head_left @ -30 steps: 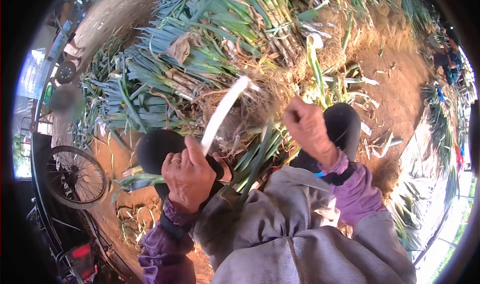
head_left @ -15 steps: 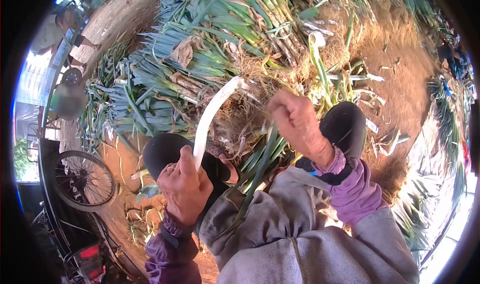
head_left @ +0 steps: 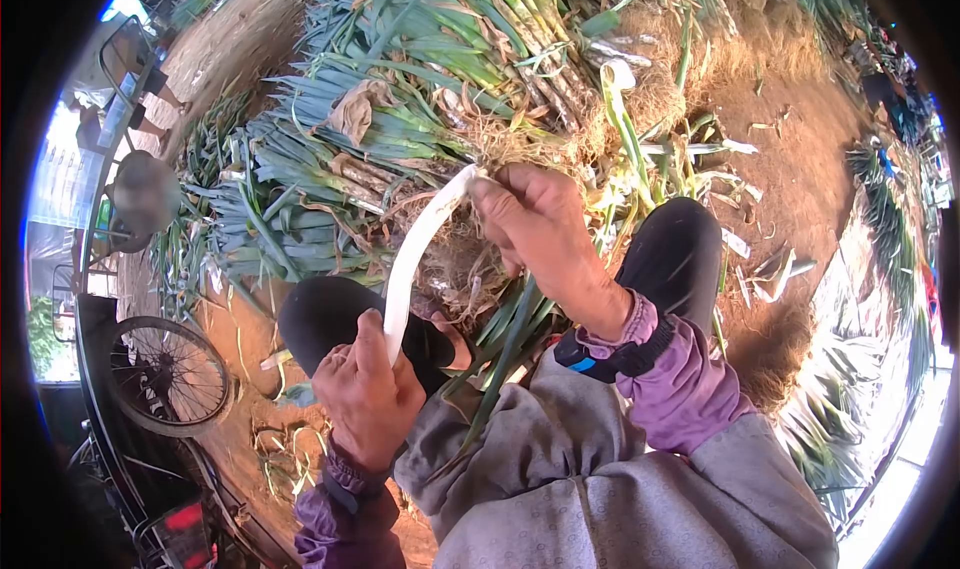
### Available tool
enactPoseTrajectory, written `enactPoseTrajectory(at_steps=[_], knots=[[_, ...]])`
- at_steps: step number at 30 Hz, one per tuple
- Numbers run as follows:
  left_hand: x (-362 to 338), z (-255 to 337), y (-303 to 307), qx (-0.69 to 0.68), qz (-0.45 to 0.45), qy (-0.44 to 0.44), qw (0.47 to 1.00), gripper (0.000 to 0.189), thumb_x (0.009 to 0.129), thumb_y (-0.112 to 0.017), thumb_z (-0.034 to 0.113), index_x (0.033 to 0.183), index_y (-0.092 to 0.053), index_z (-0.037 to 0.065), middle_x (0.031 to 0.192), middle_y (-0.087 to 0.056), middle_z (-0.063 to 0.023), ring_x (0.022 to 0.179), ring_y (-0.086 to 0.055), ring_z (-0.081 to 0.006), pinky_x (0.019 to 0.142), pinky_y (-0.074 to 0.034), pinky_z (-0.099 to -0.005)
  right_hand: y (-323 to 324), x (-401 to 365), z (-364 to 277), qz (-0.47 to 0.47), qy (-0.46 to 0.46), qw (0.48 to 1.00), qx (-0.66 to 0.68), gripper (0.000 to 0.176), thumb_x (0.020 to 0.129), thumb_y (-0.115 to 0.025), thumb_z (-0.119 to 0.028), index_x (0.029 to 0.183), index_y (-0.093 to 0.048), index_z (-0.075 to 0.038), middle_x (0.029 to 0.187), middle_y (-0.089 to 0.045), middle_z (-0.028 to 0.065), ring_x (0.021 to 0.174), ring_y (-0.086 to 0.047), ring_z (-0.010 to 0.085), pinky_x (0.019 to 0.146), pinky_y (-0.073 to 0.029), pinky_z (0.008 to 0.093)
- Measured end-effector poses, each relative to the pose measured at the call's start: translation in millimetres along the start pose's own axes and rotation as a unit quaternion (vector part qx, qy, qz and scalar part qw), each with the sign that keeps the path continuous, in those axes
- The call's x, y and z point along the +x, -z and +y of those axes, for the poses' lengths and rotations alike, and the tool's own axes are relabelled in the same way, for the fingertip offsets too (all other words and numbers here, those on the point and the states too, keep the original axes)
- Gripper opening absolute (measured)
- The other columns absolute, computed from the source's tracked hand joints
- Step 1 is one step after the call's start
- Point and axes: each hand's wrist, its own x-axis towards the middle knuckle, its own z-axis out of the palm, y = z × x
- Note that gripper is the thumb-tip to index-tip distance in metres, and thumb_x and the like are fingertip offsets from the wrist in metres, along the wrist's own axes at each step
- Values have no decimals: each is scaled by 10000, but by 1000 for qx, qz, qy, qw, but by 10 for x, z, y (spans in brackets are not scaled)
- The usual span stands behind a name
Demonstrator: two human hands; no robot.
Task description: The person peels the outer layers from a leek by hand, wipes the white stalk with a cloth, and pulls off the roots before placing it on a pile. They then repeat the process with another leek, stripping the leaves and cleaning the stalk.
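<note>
My left hand is wrapped round a leek with a bare white stalk that curves up and away from my fist. At the stalk's far root end, my right hand pinches with thumb and fingers right at the tip. Part of the leek inside my left fist is hidden. Green leek leaves lie across my lap below the hands. Just beyond the stalk, a heap of unpeeled leeks spreads out with tangled brown roots.
Peeled-off leaf scraps are piled to the right of the heap, on brown soil. More leeks lie at the far right. A cart with a spoked wheel stands on the left. A person's legs show at upper left.
My right hand has moved left to the root end of the leek and closed on it. My left hand keeps its hold in nearly the same place.
</note>
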Motion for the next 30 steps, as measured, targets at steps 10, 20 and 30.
enactPoseTrajectory(at_steps=[10, 20, 30], knots=[[163, -122, 262, -82, -18, 101, 991, 245, 725, -615, -32, 959, -565, 21, 633, -541, -140, 549, -585, -329, 504, -434, -360, 516, 332, -308, 27, -100, 980, 170, 380, 979, -498, -354, 700, -505, -96, 552, -397, -43, 466, -412, 73, 491, -389, 298], [373, 79, 166, -137, -121, 61, 981, 174, 769, -669, 36, 902, -560, 15, 590, -532, -147, 522, -585, -353, 479, -442, -365, 59, 212, -41, -34, -114, 972, 204, 418, 956, -529, -491, 890, -525, -79, 627, -545, 48, 474, -480, 118, 474, -437, 311], [172, -485, 130, -160, -228, 130, 952, 728, 658, -776, 74, 1323, -486, 19, 869, -667, -139, 726, -629, -349, 711, -492, -367, 439, 639, -67, 92, -139, 919, 357, 272, 958, -587, -306, 825, -496, -87, 650, -510, 25, 478, -427, 106, 488, -373, 315]])
